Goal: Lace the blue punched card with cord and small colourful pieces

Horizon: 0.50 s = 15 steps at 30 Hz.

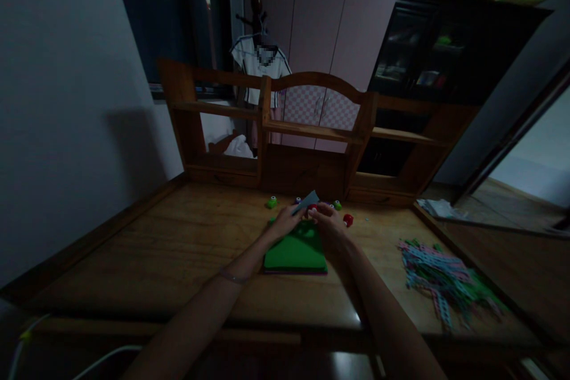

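My left hand is closed on a light grey-blue flat piece, which tilts up to the right; dim light hides whether it is paper or cloth. Close beside it, my right hand has its fingertips closed on a small red thing with a white spot, like the red toy on the table. Both hands hover over the far end of a stack of green sheets with a dark pinkish layer at the bottom. Around the hands stand a green toy with a bulging eye, another green toy and a red toy.
The wooden desk has a raised shelf unit along its back. A tangled pile of pink, blue and green plastic strips lies at the right. A white cable runs below the desk's front left edge.
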{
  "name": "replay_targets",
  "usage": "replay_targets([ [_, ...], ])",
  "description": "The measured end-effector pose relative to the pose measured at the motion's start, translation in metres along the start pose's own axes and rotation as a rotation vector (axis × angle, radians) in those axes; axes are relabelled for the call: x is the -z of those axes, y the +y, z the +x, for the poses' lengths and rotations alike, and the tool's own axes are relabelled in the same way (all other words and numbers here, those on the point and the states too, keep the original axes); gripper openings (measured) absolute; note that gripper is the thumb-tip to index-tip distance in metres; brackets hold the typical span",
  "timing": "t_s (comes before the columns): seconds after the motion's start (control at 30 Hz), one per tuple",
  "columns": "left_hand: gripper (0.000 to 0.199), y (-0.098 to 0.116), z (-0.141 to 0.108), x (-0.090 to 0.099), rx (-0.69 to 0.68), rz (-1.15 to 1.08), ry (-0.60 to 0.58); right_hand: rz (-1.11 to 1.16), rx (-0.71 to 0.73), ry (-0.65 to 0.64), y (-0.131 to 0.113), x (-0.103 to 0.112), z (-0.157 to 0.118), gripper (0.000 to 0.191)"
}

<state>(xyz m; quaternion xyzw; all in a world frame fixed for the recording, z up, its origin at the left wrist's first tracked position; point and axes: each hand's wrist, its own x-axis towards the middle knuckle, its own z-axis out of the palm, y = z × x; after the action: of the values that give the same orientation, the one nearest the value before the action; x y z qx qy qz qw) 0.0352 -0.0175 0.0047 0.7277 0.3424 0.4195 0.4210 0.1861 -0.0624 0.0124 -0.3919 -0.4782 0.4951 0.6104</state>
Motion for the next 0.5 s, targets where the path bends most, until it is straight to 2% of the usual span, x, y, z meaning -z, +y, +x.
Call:
replay_targets([
  [0.1, 0.043, 0.003, -0.002, 0.001, 0.007, -0.010, -0.031, 0.024, -0.016, 0.001, -0.009, -0.003, -0.003, 0.028],
  [0.27, 0.039, 0.008, -0.004, 0.003, -0.037, -0.038, -0.089, -0.065, -0.039, -0.009, -0.019, -0.003, -0.006, 0.028],
  [0.5, 0.038, -0.001, 0.000, 0.002, -0.083, 0.005, -0.112, -0.140, -0.019, -0.040, -0.018, 0.001, -0.005, 0.026],
])
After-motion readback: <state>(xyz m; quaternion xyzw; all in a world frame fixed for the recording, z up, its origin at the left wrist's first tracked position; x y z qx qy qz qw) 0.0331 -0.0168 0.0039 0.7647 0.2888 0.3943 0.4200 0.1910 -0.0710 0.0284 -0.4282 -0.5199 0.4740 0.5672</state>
